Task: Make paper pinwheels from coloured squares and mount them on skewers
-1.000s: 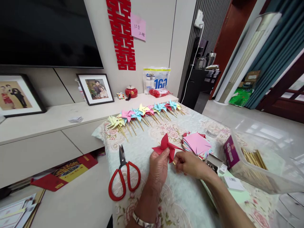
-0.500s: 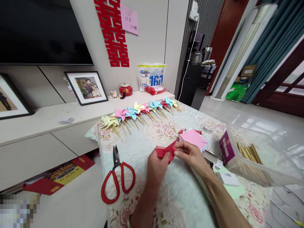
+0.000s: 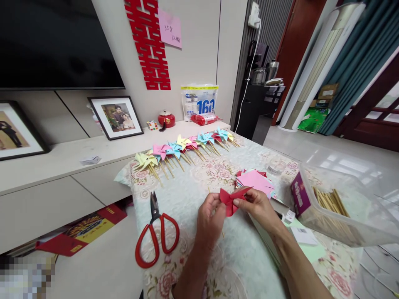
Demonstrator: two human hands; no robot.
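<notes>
Between my two hands is a red paper pinwheel (image 3: 230, 202), its blades partly folded toward the middle. My left hand (image 3: 212, 214) grips its left side, with thumb and fingers closed on the paper. On the other side, my right hand (image 3: 257, 206) pinches the right blade, thumb near the centre. Part of a thin wooden stick (image 3: 222, 234) shows beside my left wrist; its middle is hidden by that hand. To the right of the hands lies a stack of coloured paper pieces (image 3: 254, 179), pink on top.
Red-handled scissors (image 3: 157, 232) lie left of my hands. Finished pinwheels (image 3: 174, 149) on sticks form a row along the table's far edge. A clear plastic box (image 3: 336, 207) with wooden sticks stands at right. A round clear container (image 3: 276, 166) sits behind the paper stack.
The red paper has turned and opened out, showing more of its blades. My right hand has shifted slightly right and its grip is now on the right blade. The stick beside my left wrist now shows.
</notes>
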